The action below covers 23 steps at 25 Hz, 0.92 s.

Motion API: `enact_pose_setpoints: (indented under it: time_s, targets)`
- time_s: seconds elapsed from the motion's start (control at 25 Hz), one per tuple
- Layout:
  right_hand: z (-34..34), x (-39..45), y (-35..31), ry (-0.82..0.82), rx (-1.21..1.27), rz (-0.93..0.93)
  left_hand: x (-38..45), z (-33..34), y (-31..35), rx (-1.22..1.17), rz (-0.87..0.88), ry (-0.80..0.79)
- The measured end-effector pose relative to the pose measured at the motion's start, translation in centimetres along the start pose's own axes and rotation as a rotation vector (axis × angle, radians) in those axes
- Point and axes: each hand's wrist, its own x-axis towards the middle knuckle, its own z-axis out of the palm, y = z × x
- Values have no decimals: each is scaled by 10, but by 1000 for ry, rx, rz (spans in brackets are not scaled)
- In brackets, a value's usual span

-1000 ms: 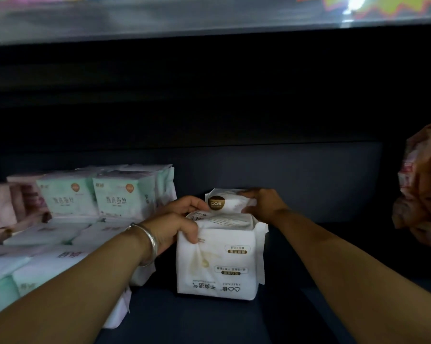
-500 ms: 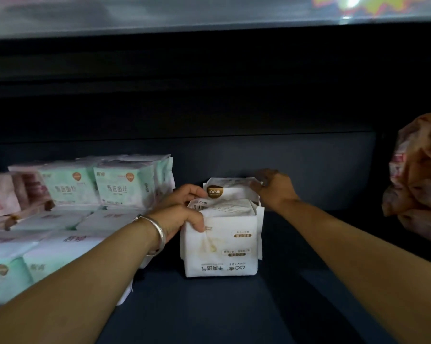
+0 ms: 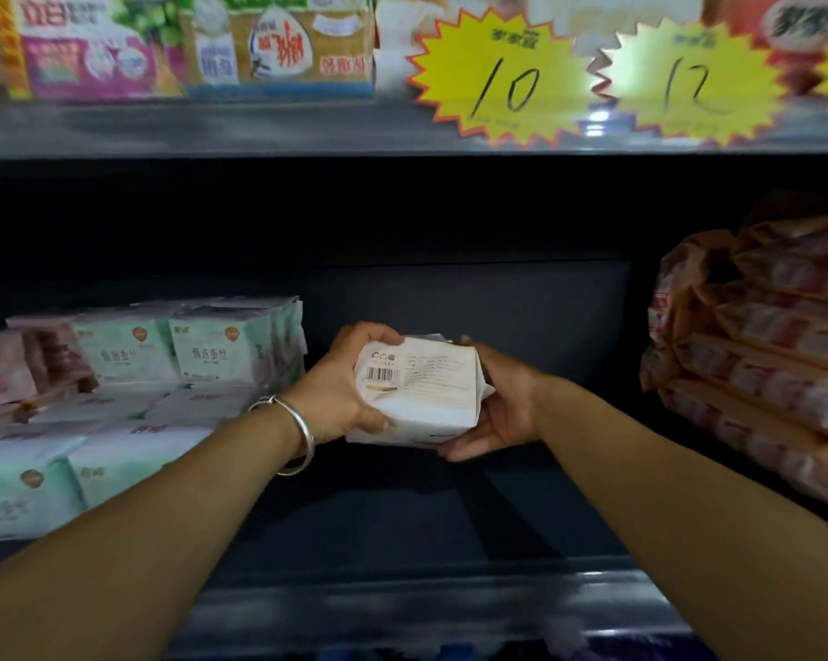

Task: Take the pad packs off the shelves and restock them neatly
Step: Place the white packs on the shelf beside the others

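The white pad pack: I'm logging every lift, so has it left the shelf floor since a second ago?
Yes. The white pad pack then stood on the shelf floor; now both hands hold it above it.

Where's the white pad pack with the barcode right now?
In the head view, the white pad pack is centre frame, held off the shelf floor between the left hand and right hand, right of the green packs.
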Motion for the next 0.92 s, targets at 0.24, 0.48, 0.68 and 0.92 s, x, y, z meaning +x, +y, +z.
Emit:
enact_pose_setpoints:
  time_s: [0.24,0.48,0.68,0.92]
  targets:
    - [11,-5,12,-44,121,-218,-18,-2,-1,-121,-60,-11]
    - [11,13,20,-130,159,-332,-11,-3,-9,-566,-183,196]
    - [16,19,22,5,70,-459,-3,5,-28,-477,-169,214]
    - [17,56,36,57,-154,-603,25,16,-78,-38,-325,473]
